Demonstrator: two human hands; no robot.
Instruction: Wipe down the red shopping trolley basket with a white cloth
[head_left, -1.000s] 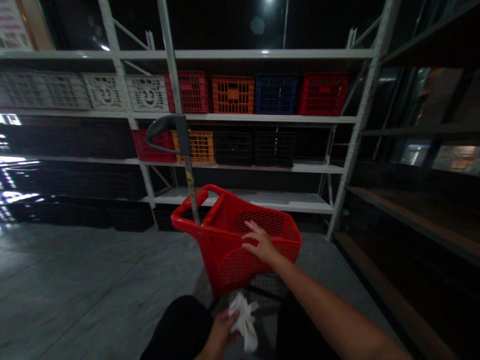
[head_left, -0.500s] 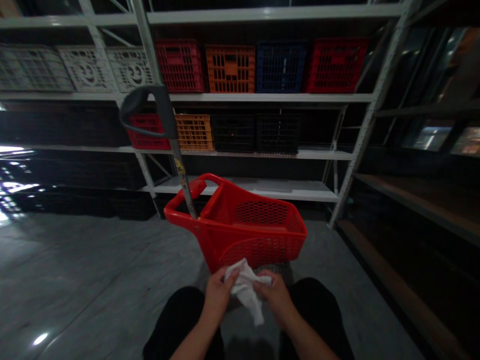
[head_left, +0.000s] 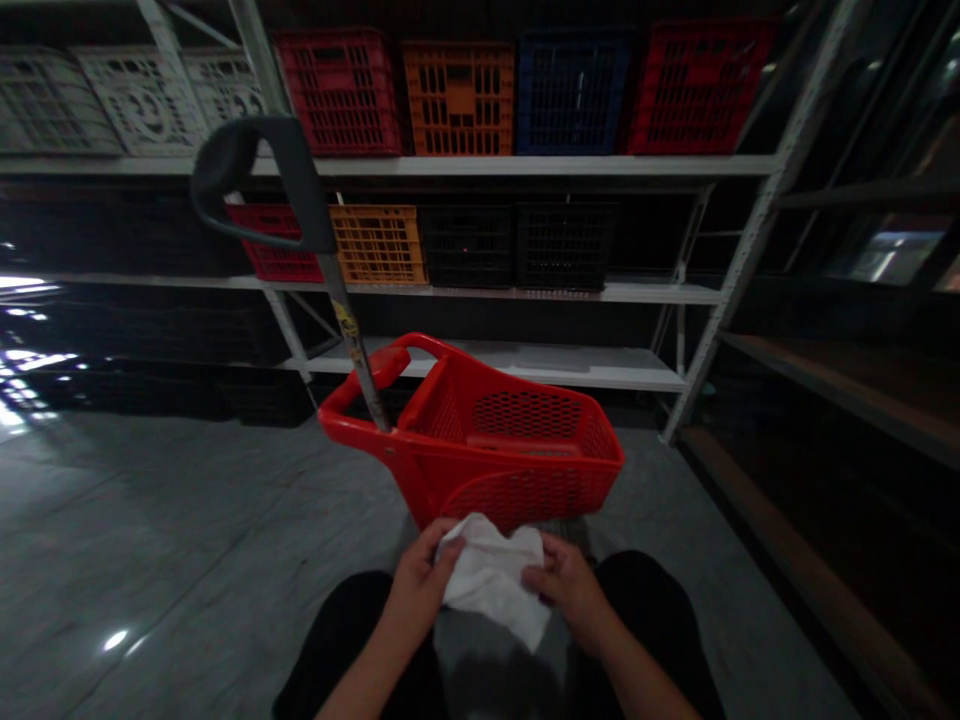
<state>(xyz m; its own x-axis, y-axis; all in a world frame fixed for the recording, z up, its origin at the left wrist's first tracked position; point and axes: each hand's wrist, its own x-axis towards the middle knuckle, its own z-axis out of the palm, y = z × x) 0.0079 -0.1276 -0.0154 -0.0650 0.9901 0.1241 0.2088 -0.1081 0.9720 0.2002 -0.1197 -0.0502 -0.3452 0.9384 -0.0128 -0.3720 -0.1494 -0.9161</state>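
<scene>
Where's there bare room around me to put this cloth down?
Both hands, left and right, hold the cloth. The red cart looks empty inside. The lowest shelf behind it is bare, and the grey floor to its left is open. The upper shelves are crowded: crates stand side by side, though the middle shelf has a free stretch right of the black crates.

Crumpled white cloth [head_left: 491, 585] held low over the lap, just in front of a red plastic wheeled basket [head_left: 480, 455].

The cloth is soft and creased, partly spread, pinched at its left edge by the left hand [head_left: 417, 588] and at its right edge by the right hand [head_left: 568, 588], one corner drooping down. It hangs clear of the floor, just beside the basket's near perforated wall.
</scene>
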